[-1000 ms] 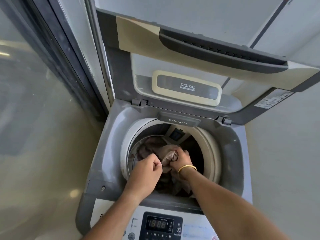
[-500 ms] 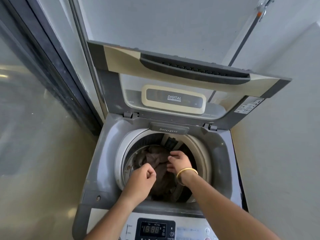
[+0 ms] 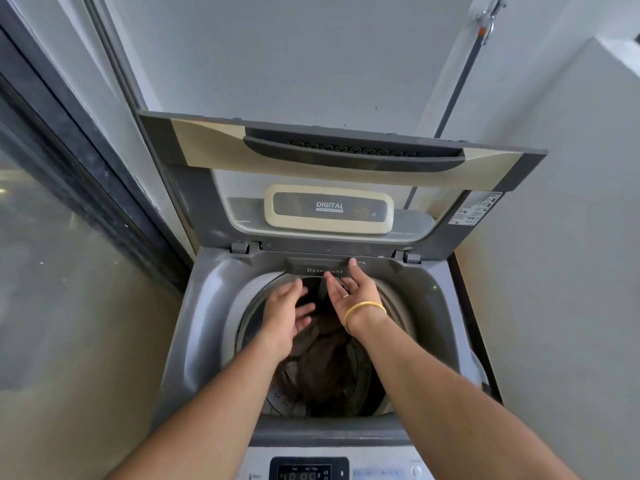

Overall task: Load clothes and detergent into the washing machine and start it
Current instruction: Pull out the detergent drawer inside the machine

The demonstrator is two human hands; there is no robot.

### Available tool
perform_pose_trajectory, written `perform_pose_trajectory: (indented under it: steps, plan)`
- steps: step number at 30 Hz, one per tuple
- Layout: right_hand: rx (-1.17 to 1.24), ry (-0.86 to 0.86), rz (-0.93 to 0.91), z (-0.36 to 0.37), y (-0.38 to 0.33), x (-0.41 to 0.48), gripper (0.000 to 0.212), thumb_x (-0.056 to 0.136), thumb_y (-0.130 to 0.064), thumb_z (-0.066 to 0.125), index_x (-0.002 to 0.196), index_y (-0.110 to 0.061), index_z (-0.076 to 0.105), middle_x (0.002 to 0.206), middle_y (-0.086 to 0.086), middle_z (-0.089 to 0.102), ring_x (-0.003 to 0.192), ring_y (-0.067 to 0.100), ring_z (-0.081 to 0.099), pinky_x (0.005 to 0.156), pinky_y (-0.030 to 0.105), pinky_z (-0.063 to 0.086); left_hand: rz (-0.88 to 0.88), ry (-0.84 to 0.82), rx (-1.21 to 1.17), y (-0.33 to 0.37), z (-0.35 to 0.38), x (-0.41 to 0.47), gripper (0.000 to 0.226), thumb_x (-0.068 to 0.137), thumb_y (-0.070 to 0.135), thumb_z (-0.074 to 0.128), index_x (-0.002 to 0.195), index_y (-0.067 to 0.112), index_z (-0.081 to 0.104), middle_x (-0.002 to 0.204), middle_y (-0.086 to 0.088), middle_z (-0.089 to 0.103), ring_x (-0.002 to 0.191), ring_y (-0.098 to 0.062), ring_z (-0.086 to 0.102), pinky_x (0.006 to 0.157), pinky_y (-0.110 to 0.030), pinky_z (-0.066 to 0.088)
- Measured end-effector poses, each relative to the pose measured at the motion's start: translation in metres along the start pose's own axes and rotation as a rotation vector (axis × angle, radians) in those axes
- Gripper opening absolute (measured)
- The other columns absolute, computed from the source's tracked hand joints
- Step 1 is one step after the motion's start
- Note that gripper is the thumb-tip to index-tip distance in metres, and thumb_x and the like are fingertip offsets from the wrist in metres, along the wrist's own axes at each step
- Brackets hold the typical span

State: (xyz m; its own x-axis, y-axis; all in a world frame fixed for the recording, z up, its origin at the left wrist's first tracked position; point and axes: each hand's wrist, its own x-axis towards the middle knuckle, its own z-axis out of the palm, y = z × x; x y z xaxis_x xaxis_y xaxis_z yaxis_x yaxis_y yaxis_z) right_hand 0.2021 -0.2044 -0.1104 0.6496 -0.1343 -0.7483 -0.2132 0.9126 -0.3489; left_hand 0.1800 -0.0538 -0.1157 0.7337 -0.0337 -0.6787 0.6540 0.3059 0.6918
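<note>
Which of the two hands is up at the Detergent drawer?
The right hand, the one with the gold bangle: its fingertips reach the Detergent drawer front. The left hand is lower, open over the drum.

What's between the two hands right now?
Nothing solid. The left hand and right hand are apart, both open. The gap shows only the dark inside of the drum, with the brown clothes lower down. Head view.

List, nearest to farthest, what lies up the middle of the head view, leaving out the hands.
display panel → brown clothes → detergent drawer → raised lid → grey wall
</note>
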Motion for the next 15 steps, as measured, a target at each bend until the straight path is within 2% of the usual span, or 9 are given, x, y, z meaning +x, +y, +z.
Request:
perform_pose_trajectory:
  steps: [2, 5, 10, 13, 15]
  plan:
    - [0.006, 0.006, -0.033, -0.003, 0.001, 0.002, 0.058, 0.087, -0.015, 0.086, 0.136, -0.001, 0.058, 0.141, 0.023, 0.057, 0.109, 0.038, 0.076, 0.085, 0.037, 0.066, -0.013, -0.020, -0.141, 0.010, 0.010, 0.011, 0.035, 0.107, 0.052, 0.062, 0.135, 0.031, 0.063, 0.131, 0.006, 0.072, 0.115, -0.025, 0.078, 0.068, -0.030, 0.055]
    - [0.003, -0.003, -0.082, -0.007, 0.000, 0.003, 0.060, 0.085, -0.013, 0.087, 0.136, -0.001, 0.059, 0.137, 0.024, 0.062, 0.100, 0.037, 0.079, 0.077, 0.034, 0.066, -0.025, -0.043, -0.286, 0.016, 0.019, 0.025, 0.054, 0.104, 0.058, 0.065, 0.145, 0.024, 0.062, 0.142, -0.001, 0.071, 0.117, -0.025, 0.079, 0.068, -0.029, 0.056]
    - [-0.028, 0.011, -0.149, -0.010, 0.000, 0.004, 0.073, 0.081, -0.014, 0.091, 0.141, -0.004, 0.051, 0.135, 0.033, 0.064, 0.098, 0.039, 0.079, 0.078, 0.036, 0.066, -0.011, -0.035, -0.465, 0.009, 0.025, 0.041, 0.065, 0.102, 0.045, 0.073, 0.154, 0.013, 0.052, 0.146, -0.013, 0.066, 0.112, -0.028, 0.079, 0.074, -0.031, 0.065]
    - [-0.059, 0.063, -0.196, -0.004, 0.003, 0.000, 0.068, 0.083, -0.016, 0.088, 0.139, -0.005, 0.051, 0.114, 0.030, 0.070, 0.092, 0.034, 0.081, 0.077, 0.035, 0.066, 0.007, -0.035, -0.558, 0.005, 0.024, 0.046, 0.060, 0.101, 0.035, 0.076, 0.149, 0.003, 0.057, 0.147, -0.022, 0.065, 0.112, -0.031, 0.078, 0.079, -0.031, 0.068]
    - [-0.046, 0.077, -0.196, -0.002, 0.005, 0.000, 0.065, 0.084, -0.016, 0.088, 0.137, -0.005, 0.052, 0.103, 0.022, 0.067, 0.089, 0.032, 0.081, 0.076, 0.034, 0.066, -0.011, -0.036, -0.594, -0.001, 0.019, 0.048, 0.043, 0.104, 0.026, 0.072, 0.138, 0.002, 0.060, 0.141, -0.023, 0.066, 0.113, -0.032, 0.078, 0.081, -0.032, 0.069]
